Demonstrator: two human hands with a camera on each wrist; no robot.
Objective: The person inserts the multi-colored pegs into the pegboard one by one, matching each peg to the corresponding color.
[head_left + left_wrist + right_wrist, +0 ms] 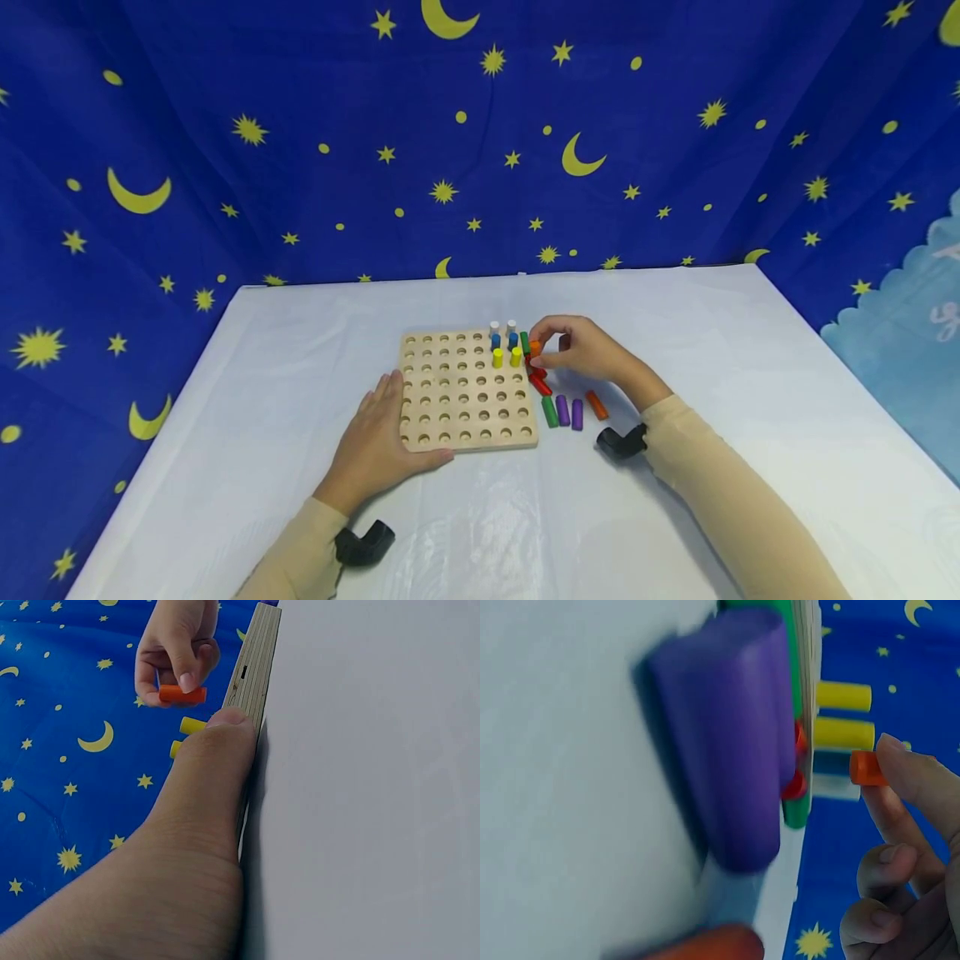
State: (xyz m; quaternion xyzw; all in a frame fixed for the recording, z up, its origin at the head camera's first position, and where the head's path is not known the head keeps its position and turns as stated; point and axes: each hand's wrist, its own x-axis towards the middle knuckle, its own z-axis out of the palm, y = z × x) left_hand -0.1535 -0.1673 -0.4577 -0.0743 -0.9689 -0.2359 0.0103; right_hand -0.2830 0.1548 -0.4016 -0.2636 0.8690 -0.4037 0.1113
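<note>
Orange peg (176,696), smooth cylinder, holed wooden board (454,391)

The left hand (375,442) is lying against the wooden board (487,445), thumb at the near edge. I'm watching the right hand (588,344) pinching an orange peg (536,347) in its grip, just beside the board's right edge. Paired white pegs (494,328), blue pegs (513,342) and yellow pegs (497,359) are standing toward the far right corner, while red pegs (540,385), a green peg (550,412) and purple pegs (563,411) are lying on the worktop (540,533). A starry blue cloth (337,83) is hanging behind.
</note>
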